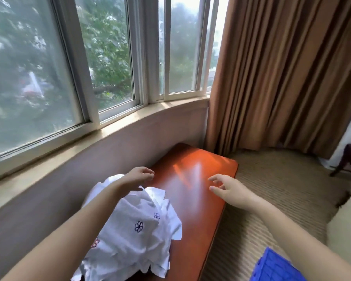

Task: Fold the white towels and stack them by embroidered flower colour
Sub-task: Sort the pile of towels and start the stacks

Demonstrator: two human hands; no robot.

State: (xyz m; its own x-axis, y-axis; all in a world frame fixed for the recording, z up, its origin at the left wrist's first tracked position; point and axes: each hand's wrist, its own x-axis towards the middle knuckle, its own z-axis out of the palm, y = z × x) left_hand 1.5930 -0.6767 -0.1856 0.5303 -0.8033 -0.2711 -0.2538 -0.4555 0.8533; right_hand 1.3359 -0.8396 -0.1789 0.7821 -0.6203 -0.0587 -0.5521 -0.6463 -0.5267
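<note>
The white towels (130,230) lie in a crumpled, unfolded heap on the near left part of the wooden table (190,179), covering that end and reaching toward its near edge. Three embroidered flowers show on the heap: a dark blue flower (138,226) near the middle, a smaller blue flower (156,216) just beyond it toward the table's centre, and a red flower (95,243) on the side nearest the table's left edge. Your left hand (138,176) hovers over the far edge of the heap, where cloth gives way to bare tabletop; its fingers are loosely curled and hold nothing. Your right hand (225,187) is above the table's right side, fingers spread and relaxed, gripping nothing — whether it touches the wood cannot be told. Along the table's left side runs the window (109,57), and a brown curtain (282,78) hangs past the table's far end. Striped carpet (282,189) lies to the table's right — a blue ridged mat (276,266) sits on it off the near right corner.
</note>
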